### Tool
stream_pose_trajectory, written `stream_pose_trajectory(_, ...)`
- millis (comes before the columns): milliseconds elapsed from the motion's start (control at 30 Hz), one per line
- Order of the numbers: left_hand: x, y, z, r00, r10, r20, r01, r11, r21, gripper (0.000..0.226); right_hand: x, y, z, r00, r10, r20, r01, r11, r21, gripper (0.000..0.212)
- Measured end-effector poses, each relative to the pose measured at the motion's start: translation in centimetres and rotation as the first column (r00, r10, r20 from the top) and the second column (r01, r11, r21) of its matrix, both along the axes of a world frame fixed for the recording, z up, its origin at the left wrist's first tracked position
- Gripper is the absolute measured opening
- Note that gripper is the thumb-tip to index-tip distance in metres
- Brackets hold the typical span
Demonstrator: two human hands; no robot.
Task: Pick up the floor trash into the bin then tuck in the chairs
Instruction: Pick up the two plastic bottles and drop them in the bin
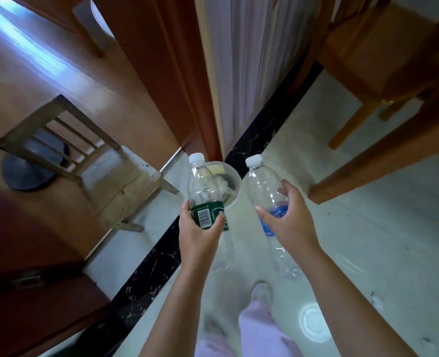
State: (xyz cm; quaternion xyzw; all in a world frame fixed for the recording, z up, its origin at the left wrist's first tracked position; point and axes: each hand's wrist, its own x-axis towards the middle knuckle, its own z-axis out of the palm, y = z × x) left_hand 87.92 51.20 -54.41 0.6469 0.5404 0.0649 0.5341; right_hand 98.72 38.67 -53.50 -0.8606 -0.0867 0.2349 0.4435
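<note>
My left hand [199, 229] grips a clear plastic bottle with a green label [205, 194] and a white cap, held upright. My right hand [291, 220] grips a second clear bottle with a blue label [266, 191], tilted slightly left. Both bottles are held just in front of a small white round bin [235, 194] on the floor, which has crumpled paper and something yellow inside. The green-label bottle partly covers the bin's left side.
A pale wooden chair [92, 161] stands at the left beside a dark round fan base [27, 173]. A brown wooden chair [383, 81] stands at the upper right. A red-brown door frame [166, 73] and white curtain rise behind the bin. A round white lid [313, 322] lies on the tiled floor.
</note>
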Motion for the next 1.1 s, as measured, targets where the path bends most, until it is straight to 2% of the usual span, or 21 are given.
stream_pose_trajectory(167, 1.8, 5.4, -4.5, 0.996, 0.005, -0.09, -0.009, 0.999, -0.04, 0.098, 2.2, 5.0, -4.3, 0.997, 0.046, -0.063, -0.049, 0.997, -0.057, 0.076)
stream_pose_trajectory(333, 4.0, 10.1, -9.9, 0.976, -0.127, -0.175, 0.122, 0.992, -0.039, 0.079, 4.0, 9.8, -10.7, 0.993, -0.007, -0.116, -0.002, 0.997, -0.077, 0.076)
stream_pose_trajectory(567, 6.3, 13.5, -20.2, 0.956, -0.216, -0.199, 0.208, 0.976, -0.059, 0.069, 5.1, 13.7, -22.3, 0.981, -0.023, -0.19, 0.004, 0.995, -0.099, 0.073)
stream_pose_trajectory(833, 7.2, 14.6, -31.1, 0.941, -0.211, -0.263, 0.193, 0.977, -0.091, 0.062, 6.5, 14.2, -33.6, 0.957, -0.057, -0.284, 0.011, 0.987, -0.162, 0.068)
stream_pose_trajectory(1100, 10.1, 15.9, -36.8, 0.941, -0.232, -0.247, 0.216, 0.972, -0.091, 0.072, 7.9, 15.9, -39.1, 0.942, -0.046, -0.332, -0.021, 0.981, -0.195, 0.067)
